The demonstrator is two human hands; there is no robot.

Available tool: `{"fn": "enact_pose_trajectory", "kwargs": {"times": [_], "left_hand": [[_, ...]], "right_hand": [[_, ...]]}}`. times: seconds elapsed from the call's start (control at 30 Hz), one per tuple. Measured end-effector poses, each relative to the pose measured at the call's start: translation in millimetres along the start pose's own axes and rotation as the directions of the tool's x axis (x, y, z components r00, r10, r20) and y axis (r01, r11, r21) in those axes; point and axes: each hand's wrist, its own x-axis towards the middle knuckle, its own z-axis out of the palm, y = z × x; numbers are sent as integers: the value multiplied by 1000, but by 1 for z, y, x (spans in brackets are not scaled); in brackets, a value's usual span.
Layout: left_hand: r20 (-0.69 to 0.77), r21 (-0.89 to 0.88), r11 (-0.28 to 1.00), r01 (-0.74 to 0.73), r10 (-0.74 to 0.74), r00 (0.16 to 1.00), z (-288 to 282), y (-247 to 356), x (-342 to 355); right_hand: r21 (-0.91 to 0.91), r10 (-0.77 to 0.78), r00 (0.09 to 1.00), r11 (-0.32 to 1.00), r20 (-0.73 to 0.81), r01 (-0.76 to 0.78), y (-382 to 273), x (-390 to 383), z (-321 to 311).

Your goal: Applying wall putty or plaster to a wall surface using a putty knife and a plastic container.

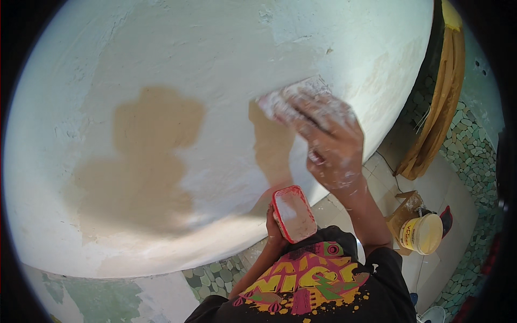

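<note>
Your right hand's [335,137] grip pinches a paste-smeared flat scraper [311,86] at the curved white surface [231,64]; your left [273,229] holds a red-rimmed tub [289,189] below. Even pressure along the scraper's edge should leave fewer ridges.

Tub [279,219], lower centre: rim was red. Shirt [309,280], bottom: was black, printed pink, yellow, green. Curved surface [215,59], upper left: was whitish.

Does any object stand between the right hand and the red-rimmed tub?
Nothing visible does: between the right hand and the red-rimmed tub, held by the left hand, the picture shows only the plastered surface behind.
</note>
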Motion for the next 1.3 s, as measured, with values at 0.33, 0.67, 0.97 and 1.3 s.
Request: {"fn": "enact_pose_trajectory", "kwargs": {"times": [0.33, 0.67, 0.97, 1.3], "left_hand": [[14, -99, 991, 93, -92, 996, -8, 9, 0], [-13, -116, 992, 57, -59, 998, -44, 61, 6], [-23, -16, 999, -34, 33, 999, -27, 8, 31], [66, -123, 986, 115, -107, 992, 31, -40, 43]], "right_hand": [[64, -78, 978, 994, -191, 92, -8, -5, 71], [16, 89, 996, 996, -5, -89, -53, 21, 71], [-108, 92, 981, 991, 173, -73, -78, 39, 52], [103, 277, 933, 960, -229, -260, 87, 20, -34]]}}
